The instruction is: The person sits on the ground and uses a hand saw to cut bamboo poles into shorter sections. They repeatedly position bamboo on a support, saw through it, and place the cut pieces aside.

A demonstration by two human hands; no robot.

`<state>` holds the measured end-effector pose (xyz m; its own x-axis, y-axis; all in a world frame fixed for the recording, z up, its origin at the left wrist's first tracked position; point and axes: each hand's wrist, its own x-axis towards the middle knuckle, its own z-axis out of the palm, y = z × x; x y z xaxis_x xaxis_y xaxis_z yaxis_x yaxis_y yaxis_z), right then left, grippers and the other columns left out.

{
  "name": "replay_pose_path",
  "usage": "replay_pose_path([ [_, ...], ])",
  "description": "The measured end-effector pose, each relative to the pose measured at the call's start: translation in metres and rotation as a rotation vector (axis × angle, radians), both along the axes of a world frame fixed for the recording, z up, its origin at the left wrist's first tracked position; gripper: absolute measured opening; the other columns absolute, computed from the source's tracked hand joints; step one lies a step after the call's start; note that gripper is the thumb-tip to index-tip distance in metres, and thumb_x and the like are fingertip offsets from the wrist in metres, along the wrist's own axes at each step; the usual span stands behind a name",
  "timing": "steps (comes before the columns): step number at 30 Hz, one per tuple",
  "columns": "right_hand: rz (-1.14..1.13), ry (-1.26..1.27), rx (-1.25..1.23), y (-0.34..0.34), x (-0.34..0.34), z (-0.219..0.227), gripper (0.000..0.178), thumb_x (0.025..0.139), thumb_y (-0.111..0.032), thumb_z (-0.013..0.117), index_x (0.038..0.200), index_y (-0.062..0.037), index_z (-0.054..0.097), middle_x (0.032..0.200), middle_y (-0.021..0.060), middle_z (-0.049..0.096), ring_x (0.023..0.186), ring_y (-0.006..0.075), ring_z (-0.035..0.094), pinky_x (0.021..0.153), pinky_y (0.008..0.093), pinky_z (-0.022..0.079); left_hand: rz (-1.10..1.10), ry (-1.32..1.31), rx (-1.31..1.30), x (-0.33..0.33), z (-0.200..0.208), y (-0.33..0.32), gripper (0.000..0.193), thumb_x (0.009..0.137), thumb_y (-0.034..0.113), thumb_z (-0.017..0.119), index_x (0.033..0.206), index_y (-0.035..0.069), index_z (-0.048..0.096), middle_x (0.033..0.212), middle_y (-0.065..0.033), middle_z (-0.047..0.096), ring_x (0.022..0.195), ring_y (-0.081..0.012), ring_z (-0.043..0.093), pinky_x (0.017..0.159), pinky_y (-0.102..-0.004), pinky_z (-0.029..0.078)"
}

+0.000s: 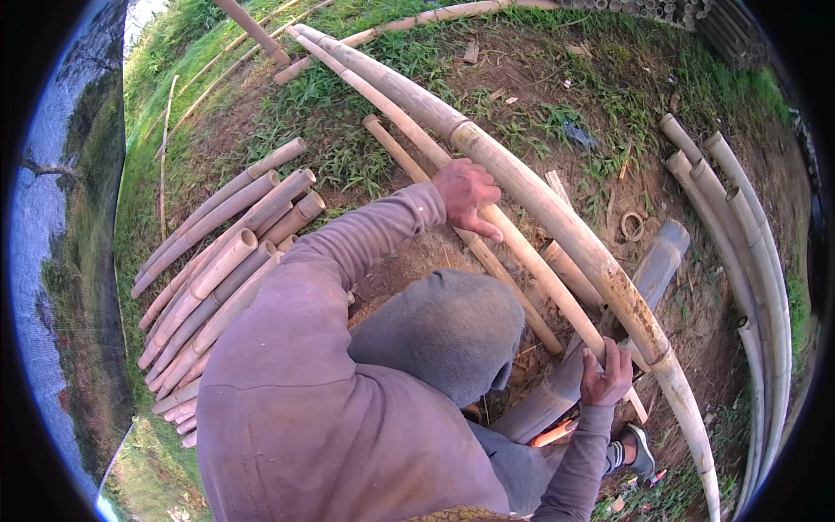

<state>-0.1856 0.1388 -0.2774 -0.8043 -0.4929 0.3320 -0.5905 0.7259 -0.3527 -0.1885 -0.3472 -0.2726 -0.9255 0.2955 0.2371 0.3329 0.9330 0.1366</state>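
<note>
While a heap of cut bamboo lengths [217, 270] lies stacked on our left and more long poles [739, 235] curve along the right, our hooded head and grey sleeves block much of the near ground. Our left hand [465, 193] curls over a slim bamboo pole [531, 261], just beside the thick, mud-streaked bamboo culm [557, 217] crossing the dirt. Our right hand [606, 376] grips that slim pole's lower end above a dark pipe [644, 278].
</note>
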Motion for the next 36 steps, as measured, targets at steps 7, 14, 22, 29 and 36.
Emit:
replay_pose_path([
  [7, 0.032, 0.071, 0.019, 0.005, -0.056, 0.015, 0.046, 0.082, -0.027, 0.086, 0.124, -0.0147, 0.072, 0.102, 0.006, 0.067, 0.1, 0.03, 0.065, 0.087, 0.0444, 0.046, 0.1, 0.056, 0.088, -0.016, -0.019, 0.009, 0.07, 0.078, 0.07, 0.08, 0.113, 0.009, 0.074, 0.107, -0.0099, 0.072, 0.106, -0.032, 0.067, 0.097, -0.0472, 0.049],
  [14, -0.131, 0.088, -0.014, 0.017, -0.095, -0.007, 0.038, 0.083, -0.033, 0.086, 0.115, -0.0161, 0.078, 0.11, 0.0051, 0.066, 0.112, 0.0303, 0.061, 0.1, 0.0469, 0.048, -0.268, 0.168, 0.102, -0.062, -0.029, 0.104, 0.046, 0.097, 0.035, 0.074, 0.137, 0.012, 0.068, 0.142, -0.0096, 0.067, 0.138, -0.0301, 0.059, 0.12, -0.051, 0.039],
  [22, -0.247, 0.051, 0.022, 0.008, -0.091, -0.021, 0.04, 0.084, -0.038, 0.086, 0.119, -0.0199, 0.079, 0.117, 0.0037, 0.066, 0.121, 0.0282, 0.057, 0.111, 0.0463, 0.043, -0.345, 0.199, 0.01, -0.087, -0.04, 0.133, 0.034, 0.097, 0.025, 0.074, 0.128, 0.012, 0.076, 0.129, -0.0077, 0.076, 0.125, -0.0269, 0.067, 0.114, -0.046, 0.043],
  [29, -1.006, -0.042, -0.24, 0.054, 0.06, -0.088, 0.051, 0.087, -0.03, 0.082, 0.131, -0.0122, 0.065, 0.128, 0.0136, 0.063, 0.123, 0.0359, 0.059, 0.107, 0.053, 0.045, -0.358, 0.18, -0.026, -0.088, -0.036, 0.136, 0.037, 0.094, 0.019, 0.076, 0.13, 0.01, 0.075, 0.128, -0.0102, 0.076, 0.123, -0.0288, 0.068, 0.113, -0.0459, 0.046],
  [36, -1.419, -0.86, -0.121, 0.093, 0.134, -0.101, 0.073, 0.083, -0.054, 0.084, 0.128, -0.0037, 0.057, 0.135, 0.0219, 0.062, 0.127, 0.041, 0.062, 0.106, 0.0518, 0.051, -0.325, 0.175, -0.06, -0.091, -0.037, 0.138, 0.034, 0.097, 0.023, 0.072, 0.128, 0.01, 0.074, 0.128, -0.0095, 0.076, 0.124, -0.0273, 0.068, 0.114, -0.0443, 0.044],
])
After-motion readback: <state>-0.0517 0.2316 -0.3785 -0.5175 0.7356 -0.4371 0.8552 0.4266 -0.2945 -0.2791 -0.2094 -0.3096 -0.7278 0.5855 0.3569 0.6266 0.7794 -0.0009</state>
